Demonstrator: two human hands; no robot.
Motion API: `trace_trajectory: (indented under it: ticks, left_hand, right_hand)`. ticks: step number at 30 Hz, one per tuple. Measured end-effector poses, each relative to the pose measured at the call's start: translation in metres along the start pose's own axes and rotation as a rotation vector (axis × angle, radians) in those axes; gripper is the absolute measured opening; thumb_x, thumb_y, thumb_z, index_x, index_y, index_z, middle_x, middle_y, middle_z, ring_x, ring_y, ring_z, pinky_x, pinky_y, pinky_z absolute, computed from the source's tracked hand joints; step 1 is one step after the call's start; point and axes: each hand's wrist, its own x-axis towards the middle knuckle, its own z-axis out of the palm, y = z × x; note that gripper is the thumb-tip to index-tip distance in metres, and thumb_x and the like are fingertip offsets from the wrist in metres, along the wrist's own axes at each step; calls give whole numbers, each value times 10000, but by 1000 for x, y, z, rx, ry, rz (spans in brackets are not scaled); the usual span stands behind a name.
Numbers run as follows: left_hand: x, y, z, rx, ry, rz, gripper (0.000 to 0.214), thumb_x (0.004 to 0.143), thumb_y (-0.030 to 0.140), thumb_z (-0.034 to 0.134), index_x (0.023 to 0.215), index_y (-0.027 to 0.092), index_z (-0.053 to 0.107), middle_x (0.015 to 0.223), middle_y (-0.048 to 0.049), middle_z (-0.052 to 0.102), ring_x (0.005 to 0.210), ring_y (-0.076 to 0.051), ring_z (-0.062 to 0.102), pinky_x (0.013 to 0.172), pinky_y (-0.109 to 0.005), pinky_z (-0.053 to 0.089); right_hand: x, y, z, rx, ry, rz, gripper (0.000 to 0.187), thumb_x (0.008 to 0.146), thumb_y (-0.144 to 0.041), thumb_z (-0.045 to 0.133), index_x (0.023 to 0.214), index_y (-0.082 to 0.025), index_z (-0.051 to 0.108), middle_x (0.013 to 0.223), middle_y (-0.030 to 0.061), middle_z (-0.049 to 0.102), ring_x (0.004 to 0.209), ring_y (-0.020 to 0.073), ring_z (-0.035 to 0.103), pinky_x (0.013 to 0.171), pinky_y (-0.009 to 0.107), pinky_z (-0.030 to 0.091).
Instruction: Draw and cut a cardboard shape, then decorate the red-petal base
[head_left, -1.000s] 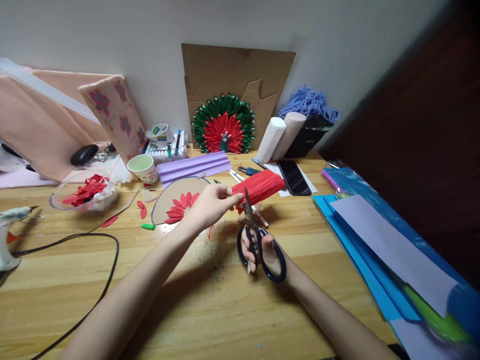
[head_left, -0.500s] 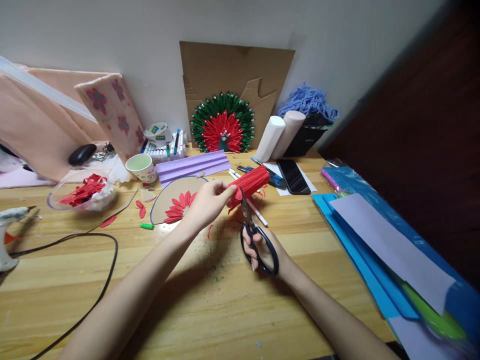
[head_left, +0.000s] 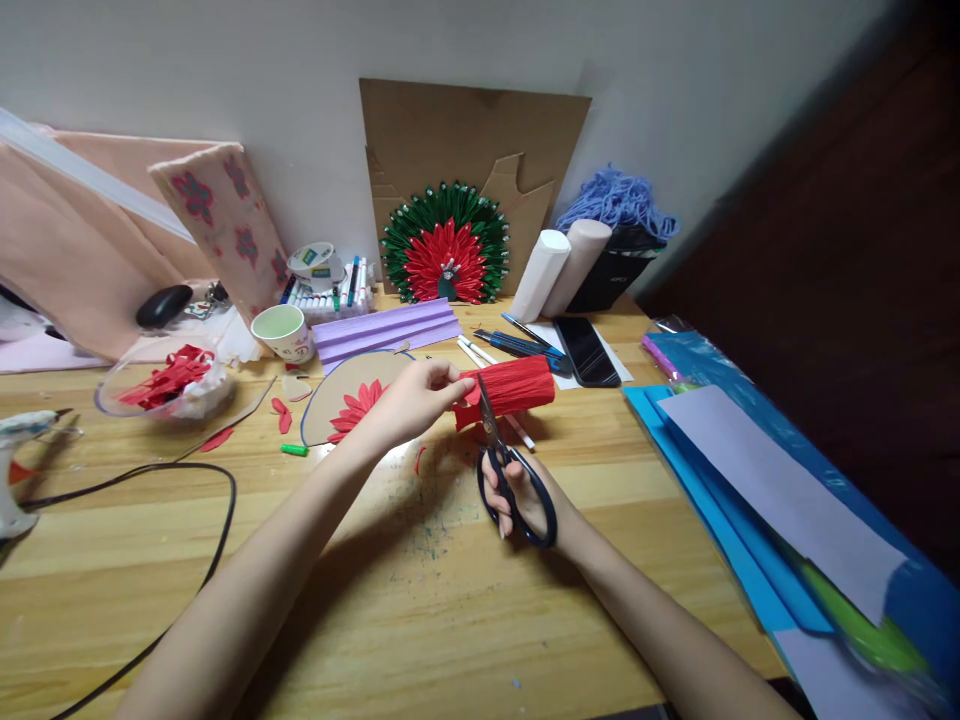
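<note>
My left hand [head_left: 424, 398] pinches the left end of a folded bundle of red crepe paper [head_left: 517, 386], held above the table. In my right hand [head_left: 521, 500] are black-handled scissors [head_left: 489, 425], with fingers and thumb through the loops. Their blades point up and reach the paper's left end, close to my left fingertips. Partly behind my left forearm lies a cardboard semicircle [head_left: 322, 405] with red paper petals [head_left: 356, 408] fixed on it. Loose red petals [head_left: 282, 415] and a green cap [head_left: 294, 450] lie to its left.
A green-and-red paper peacock [head_left: 450, 250] leans on cardboard [head_left: 480, 130] at the back. Left are a bowl of red scraps [head_left: 112, 395], a paper cup [head_left: 281, 330], a glue gun [head_left: 15, 470] and its cable [head_left: 232, 500]. Right are a phone [head_left: 587, 350] and blue folders [head_left: 712, 520].
The red paper bundle has tilted down at its right end and now lies closer to level. Both hands stay almost in place, with the scissors still at the paper's left end.
</note>
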Motion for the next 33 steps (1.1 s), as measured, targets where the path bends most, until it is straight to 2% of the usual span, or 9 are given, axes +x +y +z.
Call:
trace_trajectory:
  ticks: [3,7,13,17,20,24,29,31,33]
  left_hand:
    - [0,5,-3,3,-15,-29,262,808,353,544,653,142,553,583,25,487,513,-82,399,493,-210,290]
    - [1,1,-3,42,21,-4,258,833,331,482,674,142,554,622,15,505,568,-101,447,543,-220,327]
    - [2,-6,1,93,-1,72,256,831,335,472,666,153,544,623,23,494,567,-98,422,538,-219,307]
    - [2,-6,-1,124,-45,90,265,830,328,463,656,153,559,616,14,503,555,-99,410,518,-223,285]
    - [3,-6,-4,118,-50,79,250,819,310,473,651,152,569,604,11,510,553,-102,419,526,-230,290]
    - [3,-5,-7,38,-42,81,229,806,311,502,677,152,606,638,-1,562,574,-107,460,556,-234,323]
    - [2,-2,0,-140,35,24,195,762,322,599,671,154,636,629,-6,600,568,-102,499,562,-227,361]
    - [1,0,8,-253,60,1,155,726,301,652,690,151,642,639,-13,622,591,-107,536,589,-228,398]
    - [1,1,15,-365,74,-40,144,685,279,701,694,148,641,632,-14,632,599,-108,559,622,-233,430]
  right_hand:
    - [0,-2,1,21,18,24,652,422,-738,690,675,-200,422,430,-113,392,281,39,362,266,164,356]
    - [-3,-2,0,-34,37,-6,599,507,-732,651,674,-204,425,424,-106,393,283,40,349,265,164,325]
    - [-4,1,0,-130,3,-62,740,455,-896,471,662,-186,427,437,-88,407,307,49,402,313,173,355]
    - [-3,0,0,-97,6,-49,710,451,-864,533,661,-195,421,444,-94,390,314,50,381,307,182,371]
    - [-3,-2,-1,-166,77,-45,667,459,-808,607,668,-202,423,436,-104,364,310,44,336,276,171,341]
    - [-3,-3,-2,-341,156,-93,630,530,-797,581,658,-198,431,423,-95,370,302,49,344,272,165,300]
    - [1,-5,-9,-248,226,-162,699,523,-892,430,660,-206,422,419,-87,368,301,73,368,310,200,324]
    - [2,-12,-19,-310,316,-208,695,587,-886,362,675,-202,442,440,-67,403,328,90,399,344,214,326]
    - [1,-23,-35,-562,479,-221,593,708,-781,399,696,-196,491,490,-28,488,392,115,454,400,229,340]
